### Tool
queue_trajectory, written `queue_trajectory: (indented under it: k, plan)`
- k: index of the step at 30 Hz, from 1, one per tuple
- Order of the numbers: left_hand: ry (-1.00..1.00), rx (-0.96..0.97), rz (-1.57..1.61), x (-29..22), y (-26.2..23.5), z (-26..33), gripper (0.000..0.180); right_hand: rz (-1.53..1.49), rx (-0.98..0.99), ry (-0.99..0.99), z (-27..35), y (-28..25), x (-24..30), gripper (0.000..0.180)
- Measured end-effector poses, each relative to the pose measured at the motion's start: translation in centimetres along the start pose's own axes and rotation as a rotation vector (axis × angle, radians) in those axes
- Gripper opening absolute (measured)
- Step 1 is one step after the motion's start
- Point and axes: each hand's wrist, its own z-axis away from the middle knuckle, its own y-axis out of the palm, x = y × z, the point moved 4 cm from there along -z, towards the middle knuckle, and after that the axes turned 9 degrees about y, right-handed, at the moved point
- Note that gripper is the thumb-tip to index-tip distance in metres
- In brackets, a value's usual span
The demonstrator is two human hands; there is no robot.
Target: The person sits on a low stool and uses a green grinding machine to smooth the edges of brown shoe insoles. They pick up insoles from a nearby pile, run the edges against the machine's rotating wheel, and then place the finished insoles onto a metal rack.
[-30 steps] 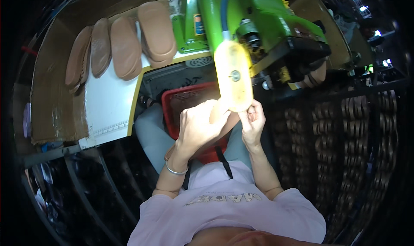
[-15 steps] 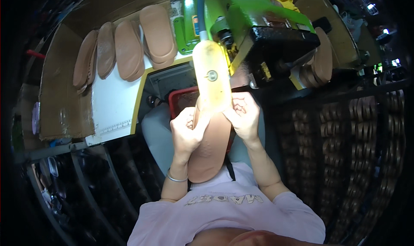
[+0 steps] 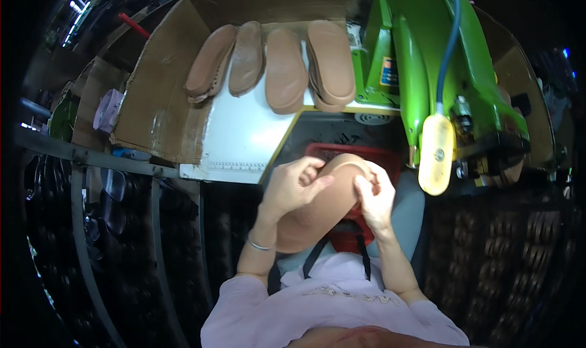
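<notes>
A tan shoe sole (image 3: 323, 210) is held over my lap, tilted with its rounded top end toward the upper right. My right hand (image 3: 376, 198) grips that end at its right edge, thumb on the upper face and fingers curled behind. On the opposite edge is my left hand (image 3: 290, 186), its fingers curled and its thumb lying on the sole; part of its grip is hidden. The yellow-white lamp head (image 3: 436, 155) hangs on a blue-grey cable to the right of my hands, apart from the sole.
Several tan soles (image 3: 287, 73) stand on the white worktop (image 3: 241, 131) inside a cardboard surround (image 3: 165, 97). A green machine (image 3: 421, 73) stands at the right back. Below the worktop is a red crate (image 3: 351, 149). Dark racks with soles flank me, one metal rail (image 3: 97, 159) at left.
My view has turned left, so the worktop and lamp appear farther right. The sole has come out from under the lamp and now tilts to the right. Both hands remain on it.
</notes>
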Motion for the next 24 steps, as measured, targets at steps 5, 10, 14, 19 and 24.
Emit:
queue_trajectory:
  k: [5,10,14,19,24]
  plan:
    - [0.049,-0.341,-0.175,6.7,-11.9,-1.6,0.021,-0.49,0.095,0.158,-1.9,-0.5,0.3,0.045]
    - [-0.034,-0.676,-0.284,17.2,-19.5,-9.3,0.035,-0.848,0.422,0.497,-2.1,8.4,1.4,0.061]
    - [-0.309,-0.551,-0.811,19.0,-17.8,-17.0,0.082,-0.988,0.391,0.361,-7.5,14.5,1.1,0.057]
    - [-0.417,-0.496,-0.674,16.7,-15.9,-18.7,0.106,-0.97,0.358,0.393,-12.7,16.8,-0.7,0.046]
    - [-0.318,-0.731,-0.377,20.8,-17.9,-12.2,0.087,-0.582,0.515,0.538,-8.1,14.1,-4.3,0.037]
